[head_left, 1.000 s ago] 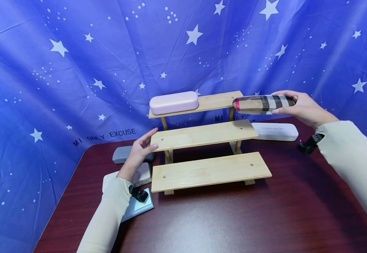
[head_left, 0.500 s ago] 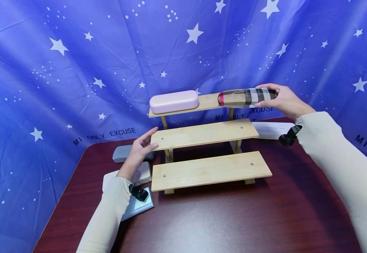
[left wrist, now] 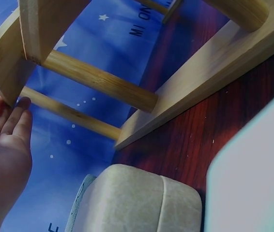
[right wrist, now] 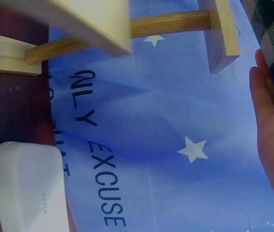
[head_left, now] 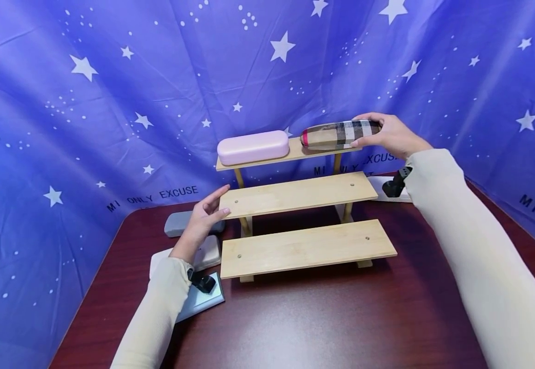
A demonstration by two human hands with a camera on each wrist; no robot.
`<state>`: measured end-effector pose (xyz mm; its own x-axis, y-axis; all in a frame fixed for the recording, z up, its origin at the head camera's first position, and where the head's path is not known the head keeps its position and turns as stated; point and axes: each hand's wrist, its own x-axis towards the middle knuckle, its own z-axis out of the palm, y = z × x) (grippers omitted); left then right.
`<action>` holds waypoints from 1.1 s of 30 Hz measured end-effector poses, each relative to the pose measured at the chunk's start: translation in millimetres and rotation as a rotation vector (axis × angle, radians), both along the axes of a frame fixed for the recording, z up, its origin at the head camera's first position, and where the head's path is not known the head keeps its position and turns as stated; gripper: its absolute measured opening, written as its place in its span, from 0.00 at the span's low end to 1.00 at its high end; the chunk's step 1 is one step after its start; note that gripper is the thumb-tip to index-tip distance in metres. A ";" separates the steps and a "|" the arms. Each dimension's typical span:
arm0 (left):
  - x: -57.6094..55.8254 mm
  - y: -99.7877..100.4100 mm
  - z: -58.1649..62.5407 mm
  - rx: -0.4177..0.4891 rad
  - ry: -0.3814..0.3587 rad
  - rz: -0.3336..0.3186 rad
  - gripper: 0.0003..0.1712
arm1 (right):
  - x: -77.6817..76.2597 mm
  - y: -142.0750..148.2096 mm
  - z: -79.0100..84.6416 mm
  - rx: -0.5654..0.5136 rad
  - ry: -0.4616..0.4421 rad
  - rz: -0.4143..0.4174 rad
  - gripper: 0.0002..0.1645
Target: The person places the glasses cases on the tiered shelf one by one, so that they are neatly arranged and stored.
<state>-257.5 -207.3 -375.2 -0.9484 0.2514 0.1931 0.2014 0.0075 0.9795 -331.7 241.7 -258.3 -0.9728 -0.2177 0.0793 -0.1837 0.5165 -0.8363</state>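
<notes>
My right hand (head_left: 394, 136) grips the right end of a plaid glasses case (head_left: 327, 136), thumb in front and fingers behind. The case lies lengthwise over the right part of the top board (head_left: 297, 148) of a three-tier wooden rack. In the right wrist view, a gap shows between the plaid case and the board's end. A pink glasses case (head_left: 253, 147) rests on that board's left part. At the left end of the middle board (head_left: 295, 195), my left hand (head_left: 196, 228) holds the edge, thumb on top and fingertips round the end.
Left of the rack lie a grey case (head_left: 177, 224), a cream case (head_left: 209, 253) and a light blue case (head_left: 203, 305), partly under my left arm. A white case (right wrist: 30, 188) lies behind the rack on the right. A starry blue curtain (head_left: 157, 77) backs the dark red table (head_left: 295, 323).
My right hand has carried the plaid case leftward and slightly up in the head view, from beside the rack to over the top board. My left hand has stayed on the middle board.
</notes>
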 end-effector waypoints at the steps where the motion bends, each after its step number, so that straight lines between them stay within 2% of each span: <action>1: 0.7 0.0 0.7 -0.009 -0.002 0.001 0.34 | -1.9 -1.5 0.6 0.006 -0.002 0.008 0.41; 7: -1.1 0.0 -2.2 -0.007 -0.020 0.009 0.33 | -9.7 -10.2 1.3 -0.011 -0.034 0.041 0.43; 15: -3.7 -1.0 -6.2 0.012 -0.002 0.007 0.33 | -17.6 -18.0 0.0 -0.012 -0.049 0.045 0.43; 18: -2.2 -0.9 -3.1 -0.005 -0.007 0.004 0.34 | -21.2 -19.4 -1.1 -0.025 -0.050 0.049 0.42; 23: 8.9 5.3 11.2 -0.027 0.000 0.002 0.35 | -26.4 -19.5 -3.8 -0.001 -0.041 0.049 0.43; 25: 7.8 4.8 9.4 -0.025 0.010 0.004 0.35 | -29.6 -19.1 -4.9 0.015 -0.036 0.048 0.44; 30: -3.9 -0.8 -6.7 0.023 0.036 -0.005 0.34 | -35.4 -18.5 -5.7 -0.006 -0.043 0.060 0.44; 33: -4.4 -1.2 -7.8 0.035 0.045 0.000 0.33 | -36.4 -19.6 -5.2 -0.034 -0.054 0.073 0.43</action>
<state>-261.9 -208.5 -382.9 -0.9386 0.2440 0.2440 0.2449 -0.0270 0.9692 -368.1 222.1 -263.5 -0.9576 -0.2860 0.0359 -0.1741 0.4743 -0.8630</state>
